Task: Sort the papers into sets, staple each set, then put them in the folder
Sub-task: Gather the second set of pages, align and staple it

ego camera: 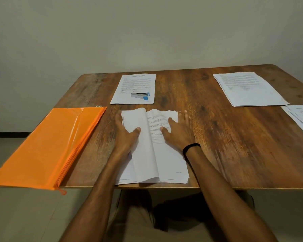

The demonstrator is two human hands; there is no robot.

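Head view: both hands are on the main stack of papers [164, 165] at the near edge of the wooden table [234, 137], dead centre in front of the person. Left hand [125, 135] has lifted a batch of top sheets [138, 123], thumb on top, fingers under them out of sight, so it's gripping those sheets, which curl up and over to the left. Right hand [177, 131] is spread flat, palm down, gripping nothing, pinning the printed page beneath. Likely reason: hold the stack still while leafing through to find where one set ends. Black band [191, 147] on the right wrist. Stack looks thick, white sheets, edges fanned unevenly at the near side, text too blurred to read. Three sorted piles sit well apart: one far centre [135, 84] with the stapler [141, 96] lying on it, probably parked there as a weight or just within reach; one far right [248, 89]; one at the right edge [301, 119], partly cut off. Can't tell if any pile is stapled. Orange zip folder [47, 145] lies flat at left, overhanging the table's edge and apparently zipped shut, so still early, in the sorting step.
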